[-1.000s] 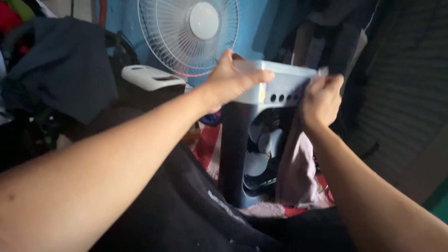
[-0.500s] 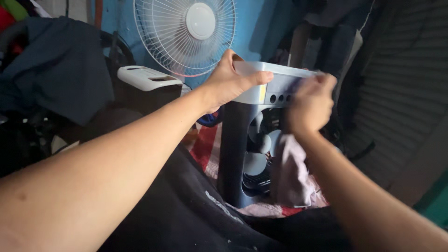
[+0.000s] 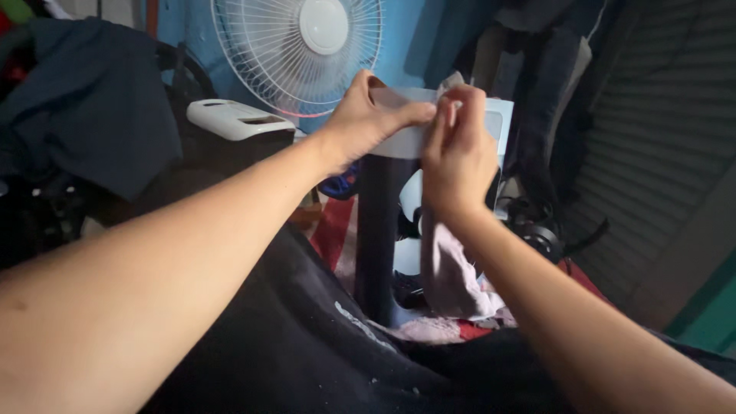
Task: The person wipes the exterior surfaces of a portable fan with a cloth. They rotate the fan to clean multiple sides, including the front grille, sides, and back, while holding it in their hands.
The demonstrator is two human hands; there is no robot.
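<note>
Hands at top of small tower fan [image 3: 379,230], dark body upright on floor between legs. Left hand [image 3: 368,119] clamps pale top panel [image 3: 494,119], thumb along front edge, fingers curled over rim. Right hand [image 3: 458,149] just beside it, fingers pinched together on pinkish cloth [image 3: 448,272], pressed against panel; cloth hangs down below wrist, over fan front. White pedestal fan [image 3: 299,54] behind.

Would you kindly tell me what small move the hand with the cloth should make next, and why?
Probably draw the right hand and its pale cloth rightward along the small fan's grey top. The left hand grips the top's left end, and the right hand sits close beside it, so the right side lies uncovered.
</note>
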